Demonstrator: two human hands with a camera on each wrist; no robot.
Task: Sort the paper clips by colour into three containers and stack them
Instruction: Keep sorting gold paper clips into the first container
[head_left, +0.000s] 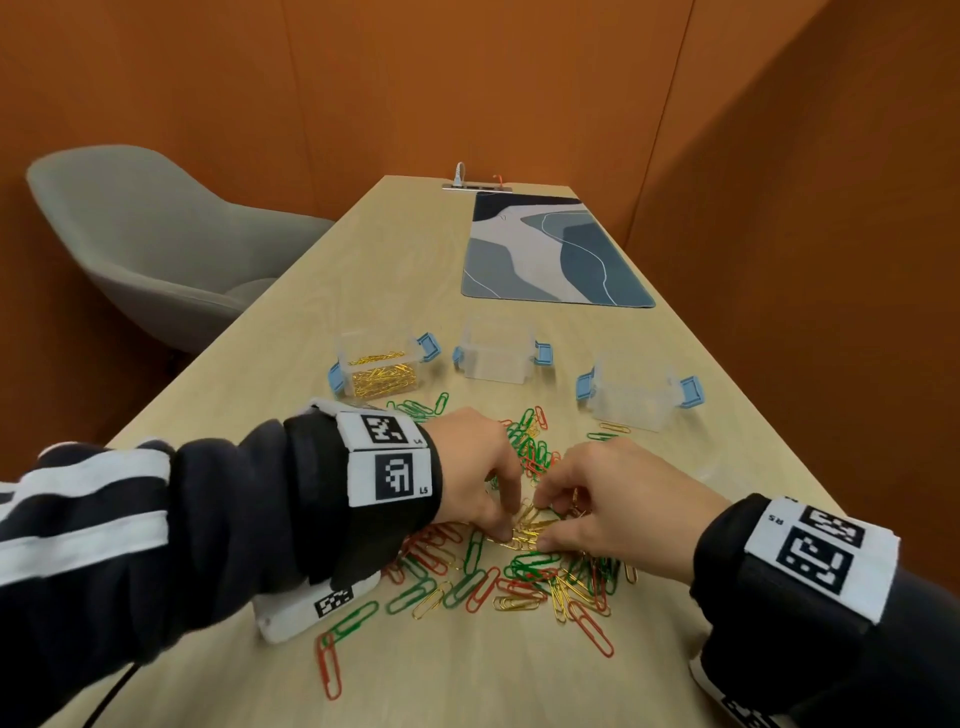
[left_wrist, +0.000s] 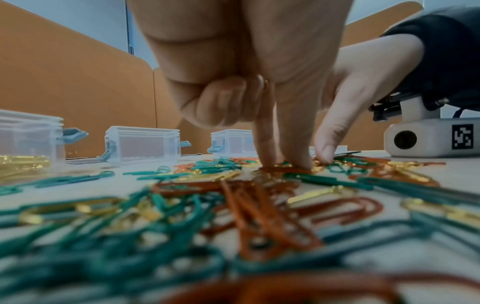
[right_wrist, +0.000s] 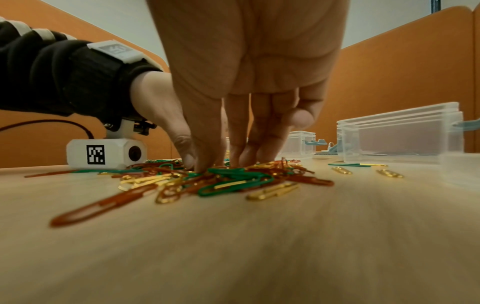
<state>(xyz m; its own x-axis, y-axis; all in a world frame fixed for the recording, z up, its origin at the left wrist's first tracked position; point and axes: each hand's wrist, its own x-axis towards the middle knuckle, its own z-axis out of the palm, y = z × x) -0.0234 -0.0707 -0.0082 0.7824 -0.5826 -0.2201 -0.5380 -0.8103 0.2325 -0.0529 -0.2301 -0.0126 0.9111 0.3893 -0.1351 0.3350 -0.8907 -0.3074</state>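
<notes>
Red, green and gold paper clips lie in a loose pile (head_left: 519, 577) (left_wrist: 233, 205) (right_wrist: 233, 181) on the wooden table. In the middle of it, my left hand (head_left: 506, 519) (left_wrist: 281, 163) and right hand (head_left: 543, 522) (right_wrist: 215, 162) meet fingertip to fingertip. Each pinches at one small bunch of gold clips (head_left: 525, 535), thumb and fingers pointing down. Beyond the pile stand three clear containers with blue latches. The left container (head_left: 379, 364) (left_wrist: 28, 139) holds gold clips. The middle container (head_left: 498, 353) (left_wrist: 142, 146) and the right container (head_left: 636, 392) (right_wrist: 400, 135) look empty.
A blue and grey patterned mat (head_left: 550, 249) lies on the far part of the table, with a socket strip (head_left: 478, 184) at the far edge. A grey chair (head_left: 156, 244) stands left of the table. Orange walls close in behind and on the right.
</notes>
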